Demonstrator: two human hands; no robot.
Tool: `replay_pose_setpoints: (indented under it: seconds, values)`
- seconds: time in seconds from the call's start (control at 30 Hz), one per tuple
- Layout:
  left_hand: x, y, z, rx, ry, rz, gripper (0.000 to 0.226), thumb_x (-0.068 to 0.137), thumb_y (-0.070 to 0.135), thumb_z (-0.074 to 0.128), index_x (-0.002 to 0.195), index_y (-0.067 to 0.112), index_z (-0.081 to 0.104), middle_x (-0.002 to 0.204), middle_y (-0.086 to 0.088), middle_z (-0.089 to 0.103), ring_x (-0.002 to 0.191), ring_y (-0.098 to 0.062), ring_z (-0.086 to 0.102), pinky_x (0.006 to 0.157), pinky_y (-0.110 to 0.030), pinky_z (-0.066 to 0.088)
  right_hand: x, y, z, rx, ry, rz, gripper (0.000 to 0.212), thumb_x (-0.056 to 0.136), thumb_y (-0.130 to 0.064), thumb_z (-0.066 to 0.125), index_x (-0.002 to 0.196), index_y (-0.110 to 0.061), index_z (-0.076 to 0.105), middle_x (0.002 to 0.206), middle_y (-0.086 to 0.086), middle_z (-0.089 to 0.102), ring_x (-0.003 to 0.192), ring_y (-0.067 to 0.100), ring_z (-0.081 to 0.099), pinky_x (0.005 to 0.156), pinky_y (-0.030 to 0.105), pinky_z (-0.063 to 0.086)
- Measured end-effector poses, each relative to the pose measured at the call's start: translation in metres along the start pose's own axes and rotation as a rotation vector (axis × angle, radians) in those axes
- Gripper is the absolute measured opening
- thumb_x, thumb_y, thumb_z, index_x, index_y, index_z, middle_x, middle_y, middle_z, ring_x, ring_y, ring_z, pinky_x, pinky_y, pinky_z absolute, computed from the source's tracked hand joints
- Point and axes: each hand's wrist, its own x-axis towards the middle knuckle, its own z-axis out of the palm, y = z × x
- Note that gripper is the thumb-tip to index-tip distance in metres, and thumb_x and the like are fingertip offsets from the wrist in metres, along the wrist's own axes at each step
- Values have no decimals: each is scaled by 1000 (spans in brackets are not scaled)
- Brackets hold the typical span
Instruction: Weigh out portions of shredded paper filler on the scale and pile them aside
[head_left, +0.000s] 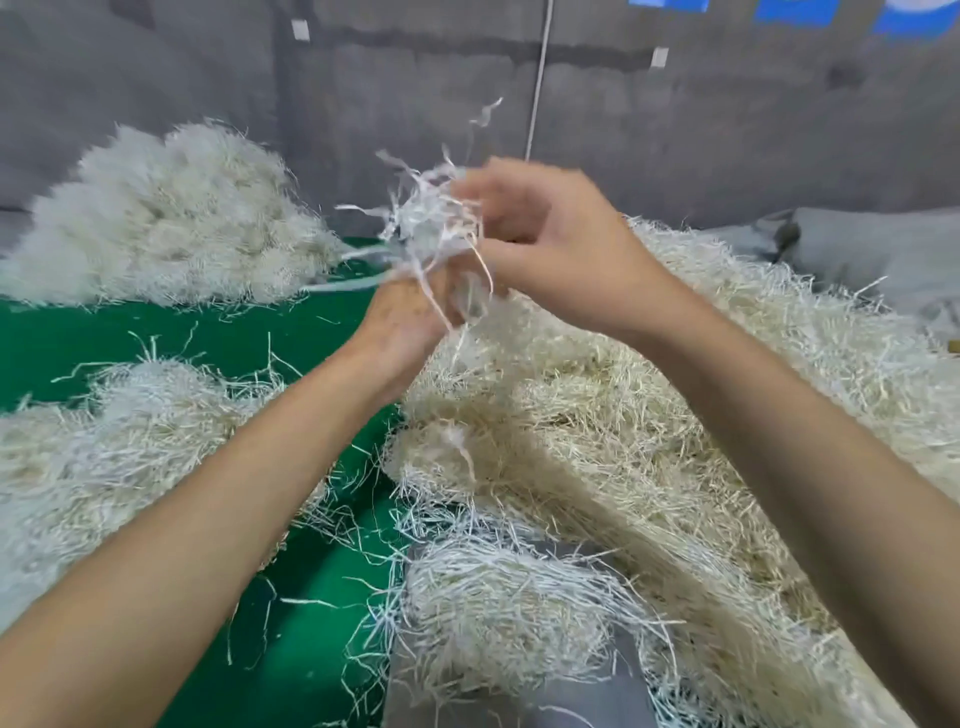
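A small tuft of white shredded paper (431, 228) is held up in front of me, between both hands. My left hand (402, 317) grips it from below and my right hand (535, 228) pinches it from the right. Under my arms, a grey scale (519, 696) at the bottom middle carries a portion of shredded paper (498, 603). A large heap of cream shredded paper (649, 415) fills the right side.
Two more piles of shredded paper lie on the green surface (182, 332): one at the far left back (176, 218) and one at the near left (104, 452). Loose strands are scattered between them. A grey wall (675, 104) stands behind.
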Motion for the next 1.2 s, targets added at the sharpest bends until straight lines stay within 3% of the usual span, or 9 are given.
replay_pose_setpoints:
  seconds: [0.07, 0.17, 0.27, 0.4, 0.53, 0.77, 0.93, 1.07, 1.2]
  values:
    - [-4, -3, -8, -190, -18, -129, 20, 105, 13, 40, 114, 10, 58, 79, 7, 49, 68, 1, 61, 73, -16, 49, -11, 27, -10, -56, 85, 138, 38, 88, -3, 57, 117, -26, 62, 108, -1, 68, 90, 11, 66, 75, 28, 54]
    - [-3, -20, -18, 147, -123, -220, 26, 106, 31, 35, 111, 22, 59, 101, 0, 60, 93, -3, 63, 79, -17, 50, -36, 67, -10, -181, -87, 391, 53, 91, -13, 59, 139, -32, 47, 131, -7, 57, 112, 6, 58, 97, 31, 52]
    - [0, -23, -26, 348, -190, -160, 27, 102, 30, 42, 83, 21, 59, 79, 1, 59, 56, 2, 56, 50, -10, 43, -53, 100, 5, -488, -337, 390, 69, 92, -26, 62, 152, -32, 29, 154, -11, 34, 136, 9, 34, 113, 31, 24]
    - [-2, -19, -42, 919, -489, -45, 31, 100, 38, 43, 92, 16, 63, 92, -1, 66, 77, -10, 61, 60, -21, 44, -61, 126, 27, -544, -372, 371, 25, 98, -32, 54, 117, -19, 64, 123, 5, 60, 111, 20, 49, 111, 40, 31]
    - [-14, -24, -56, 1097, -744, -154, 39, 91, 45, 55, 60, 20, 55, 57, 9, 54, 44, -5, 42, 44, -19, 31, -60, 150, 21, -763, -323, 175, 12, 94, -24, 59, 88, -24, 70, 88, -1, 68, 85, 15, 58, 94, 35, 37]
    - [-3, -21, -104, 978, -428, -118, 25, 93, 31, 59, 73, 17, 63, 64, 6, 60, 47, -8, 51, 48, -22, 46, -85, 183, -31, -966, -317, 335, 11, 98, -12, 50, 91, -14, 59, 86, 1, 63, 80, 18, 57, 59, 19, 31]
    - [20, -8, -137, 683, 207, -79, 27, 99, 30, 53, 78, 13, 55, 70, -9, 62, 55, -22, 57, 49, -30, 43, -94, 176, -25, -979, -331, 431, 18, 97, -8, 51, 94, -20, 64, 93, -3, 66, 90, 18, 63, 81, 28, 53]
    - [8, -11, -110, 738, -43, -74, 22, 97, 23, 52, 75, 19, 56, 74, 2, 57, 58, -16, 55, 53, -27, 42, -82, 143, -20, -938, -373, 514, 47, 90, -4, 55, 132, -25, 56, 143, 0, 52, 132, 23, 48, 113, 44, 38]
    - [-7, -11, -71, 712, -199, -52, 20, 87, 5, 46, 87, 18, 62, 91, -11, 66, 70, -26, 61, 58, -35, 48, -65, 73, -21, -813, -39, 256, 84, 79, -11, 64, 148, -42, 28, 163, -12, 10, 150, 15, 8, 119, 41, 7]
